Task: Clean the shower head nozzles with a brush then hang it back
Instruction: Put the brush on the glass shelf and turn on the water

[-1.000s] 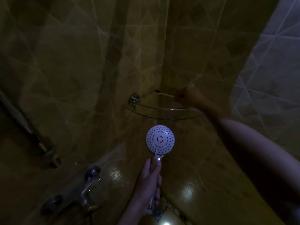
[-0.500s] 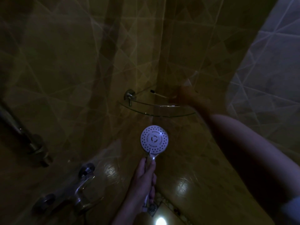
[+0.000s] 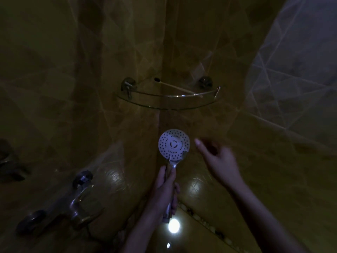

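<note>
White shower head [image 3: 174, 144] sits gripped in the left hand [image 3: 165, 189]; right hand [image 3: 218, 161] hangs loose-fingered, empty, beside it. Brush [image 3: 177, 86] lies on the far glass shelf [image 3: 164, 107]; a dim-light fumble could knock it off.

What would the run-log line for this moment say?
left hand: grips shower head by handle | right hand: open, empty, beside nozzle face | brush: lying on glass shelf
</note>
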Motion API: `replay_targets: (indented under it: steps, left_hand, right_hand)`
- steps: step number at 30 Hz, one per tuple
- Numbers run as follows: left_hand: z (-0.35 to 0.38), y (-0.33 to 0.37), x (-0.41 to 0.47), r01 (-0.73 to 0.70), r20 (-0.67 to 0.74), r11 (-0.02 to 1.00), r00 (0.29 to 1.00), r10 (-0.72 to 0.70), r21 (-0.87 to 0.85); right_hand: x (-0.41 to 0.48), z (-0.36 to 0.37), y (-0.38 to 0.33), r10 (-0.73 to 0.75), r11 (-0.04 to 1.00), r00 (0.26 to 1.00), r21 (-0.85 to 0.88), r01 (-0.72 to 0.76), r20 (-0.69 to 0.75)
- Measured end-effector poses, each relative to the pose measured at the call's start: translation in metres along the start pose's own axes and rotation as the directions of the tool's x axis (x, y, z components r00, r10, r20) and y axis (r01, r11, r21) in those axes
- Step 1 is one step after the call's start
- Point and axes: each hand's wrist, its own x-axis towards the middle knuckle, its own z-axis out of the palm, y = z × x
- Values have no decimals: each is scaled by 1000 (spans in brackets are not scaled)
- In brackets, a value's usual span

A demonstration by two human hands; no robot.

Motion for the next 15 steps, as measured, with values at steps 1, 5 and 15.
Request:
replay_targets:
  steps: [1, 5, 15]
  left_hand:
    - [2, -4, 2, 4, 10, 1000, 1000, -4, -15]
    - [17, -31, 11, 75, 46, 997, 996, -75, 9]
    - [50, -137, 59, 196, 28, 950, 977, -209, 243]
  right_hand:
    - [-9, 5, 11, 73, 997, 992, 19, -76, 98]
    - [-31, 22, 44, 122, 969, 925, 160, -190, 359]
    - [-41, 24, 164, 271, 898, 897, 243, -366, 348]
